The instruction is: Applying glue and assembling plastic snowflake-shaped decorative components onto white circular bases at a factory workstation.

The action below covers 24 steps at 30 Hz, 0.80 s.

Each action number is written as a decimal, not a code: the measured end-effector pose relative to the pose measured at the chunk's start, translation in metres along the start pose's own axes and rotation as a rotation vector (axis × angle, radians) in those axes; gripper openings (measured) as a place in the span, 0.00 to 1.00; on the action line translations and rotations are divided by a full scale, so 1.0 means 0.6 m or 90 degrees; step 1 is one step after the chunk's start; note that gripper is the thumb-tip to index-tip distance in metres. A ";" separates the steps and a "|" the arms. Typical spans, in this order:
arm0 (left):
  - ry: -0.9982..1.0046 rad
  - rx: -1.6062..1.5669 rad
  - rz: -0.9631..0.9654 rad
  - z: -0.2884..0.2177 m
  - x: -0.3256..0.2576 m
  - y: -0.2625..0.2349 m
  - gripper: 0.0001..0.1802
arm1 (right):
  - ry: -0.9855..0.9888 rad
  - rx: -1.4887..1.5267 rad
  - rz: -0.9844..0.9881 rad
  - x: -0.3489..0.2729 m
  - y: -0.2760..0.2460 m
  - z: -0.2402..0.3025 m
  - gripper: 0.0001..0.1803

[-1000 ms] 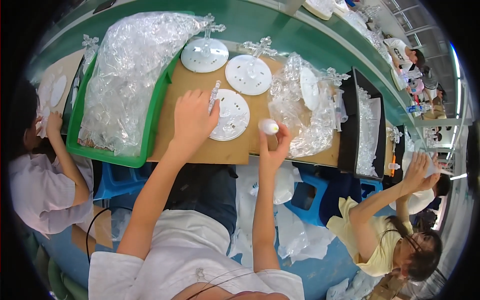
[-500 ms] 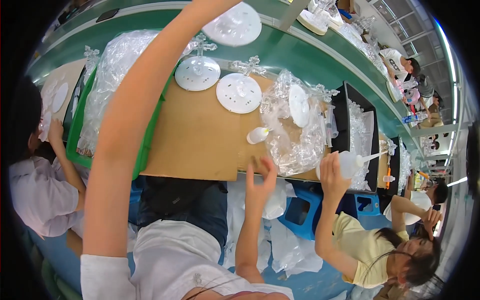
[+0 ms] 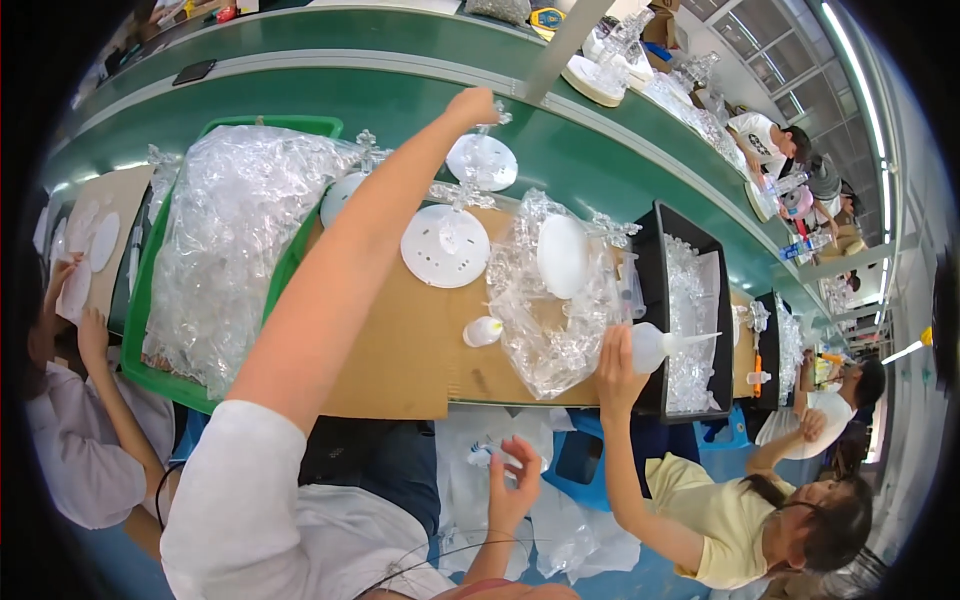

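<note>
4 white discs (image 3: 428,252) nearby | 1 at left hand (image 3: 472,106) | 1 green crate (image 3: 322,126)

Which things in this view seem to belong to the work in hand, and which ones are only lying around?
Seemingly in the work:
clear cross-shaped piece by the left hand
white disc below it
small white bottle
clear bag beside the bottle

Apparently just lying about:
dark phone-like slab
loose plastic sheeting at lower centre

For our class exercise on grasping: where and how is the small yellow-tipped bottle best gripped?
Grip the bottle by its wide white body, probably from the near left: its yellow tip points right, toward the clear plastic bag, with bare cardboard opposite.
</note>
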State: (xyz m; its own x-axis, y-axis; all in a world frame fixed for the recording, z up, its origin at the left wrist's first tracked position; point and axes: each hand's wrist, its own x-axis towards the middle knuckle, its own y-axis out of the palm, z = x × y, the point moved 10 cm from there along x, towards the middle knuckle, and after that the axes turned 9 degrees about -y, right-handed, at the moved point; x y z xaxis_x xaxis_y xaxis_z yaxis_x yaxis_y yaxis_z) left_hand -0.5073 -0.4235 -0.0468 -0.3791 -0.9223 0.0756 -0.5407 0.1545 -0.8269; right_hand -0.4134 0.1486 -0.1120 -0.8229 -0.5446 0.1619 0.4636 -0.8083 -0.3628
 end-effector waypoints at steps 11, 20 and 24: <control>0.625 0.103 -0.133 -0.106 -0.540 -0.417 0.13 | -0.615 -0.684 0.014 0.574 0.099 0.172 0.23; -0.070 0.002 -0.099 0.509 -0.688 -0.505 0.10 | -0.556 -0.798 0.252 0.529 0.119 0.369 0.14; 0.073 0.098 -0.129 0.495 -0.681 -0.452 0.13 | -0.540 -0.782 0.339 0.377 0.183 0.467 0.14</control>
State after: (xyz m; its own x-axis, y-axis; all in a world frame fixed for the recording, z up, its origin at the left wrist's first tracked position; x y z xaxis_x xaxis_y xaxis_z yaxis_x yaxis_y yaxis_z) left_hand 0.0173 -0.1938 -0.0191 -0.3625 -0.8810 0.3040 -0.4970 -0.0933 -0.8627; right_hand -0.4567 -0.1260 0.1418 -0.0498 -0.9962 0.0710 -0.2562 -0.0559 -0.9650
